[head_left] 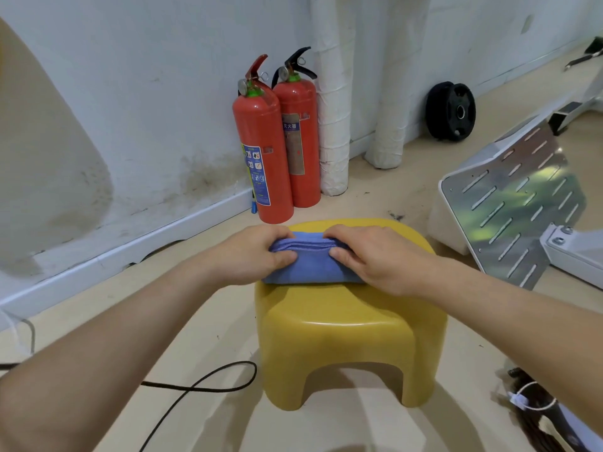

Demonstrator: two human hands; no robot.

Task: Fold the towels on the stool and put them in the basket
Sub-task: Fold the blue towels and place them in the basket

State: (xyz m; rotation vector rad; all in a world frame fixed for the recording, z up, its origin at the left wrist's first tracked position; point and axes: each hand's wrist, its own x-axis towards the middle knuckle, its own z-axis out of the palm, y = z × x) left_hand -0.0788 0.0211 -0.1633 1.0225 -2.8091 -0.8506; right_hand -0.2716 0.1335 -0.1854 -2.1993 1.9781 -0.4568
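Your left hand grips one end of the blue towel, fingers curled over its far edge. Between your hands it lies folded small on the yellow stool. Your right hand grips the other end likewise. Folding looks nearly finished, but the basket isn't in view, so stowing remains

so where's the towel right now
Head view, centre: the towel lies folded on the stool, gripped at its ends by the left hand and right hand.
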